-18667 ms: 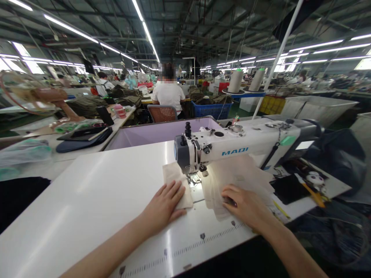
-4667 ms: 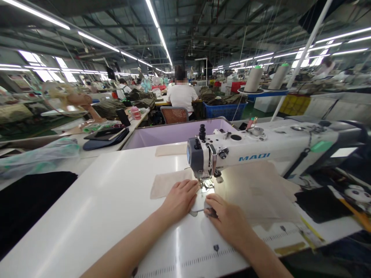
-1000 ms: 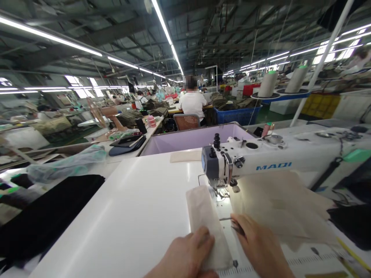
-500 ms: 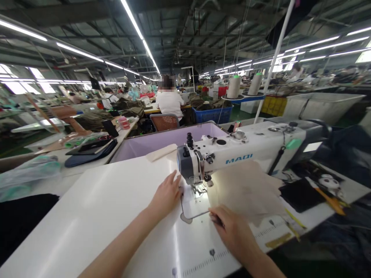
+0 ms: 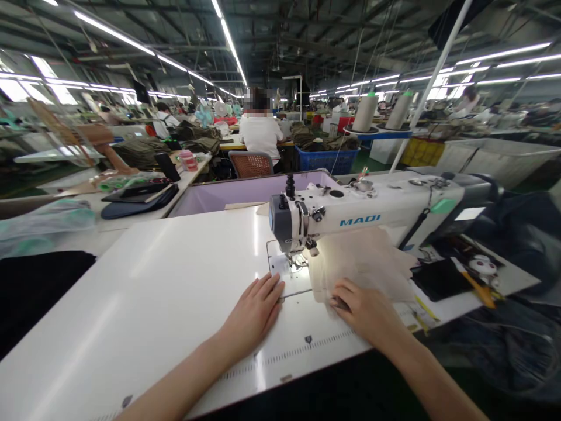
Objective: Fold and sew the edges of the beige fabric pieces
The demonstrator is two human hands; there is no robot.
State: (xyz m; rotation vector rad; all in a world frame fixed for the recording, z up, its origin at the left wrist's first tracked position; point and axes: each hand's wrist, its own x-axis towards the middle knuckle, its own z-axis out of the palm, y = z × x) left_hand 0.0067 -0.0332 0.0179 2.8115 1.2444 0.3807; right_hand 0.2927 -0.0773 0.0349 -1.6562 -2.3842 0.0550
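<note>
A white sewing machine (image 5: pixel 359 213) stands on the white table (image 5: pixel 175 286), its lamp lighting the needle area. Beige fabric (image 5: pixel 363 260) lies under the machine's arm, to the right of the needle. My left hand (image 5: pixel 256 307) rests flat on the table just in front of the needle plate, fingers spread and holding nothing. My right hand (image 5: pixel 359 307) is at the front edge of the beige fabric, its fingers curled around a small dark object that I cannot make out.
Behind the machine is a lilac bin (image 5: pixel 254 192). Two thread cones (image 5: pixel 365 114) stand at the back right. A black pouch (image 5: pixel 442 279) and orange scissors (image 5: pixel 477 287) lie on the right. A person in white (image 5: pixel 259 137) sits ahead, beside a blue crate (image 5: pixel 326 161).
My left hand has come back from beside the machine head to in front of the needle plate. My right hand has moved right, onto the fabric edge. The beige piece behind the head has slid backward.
</note>
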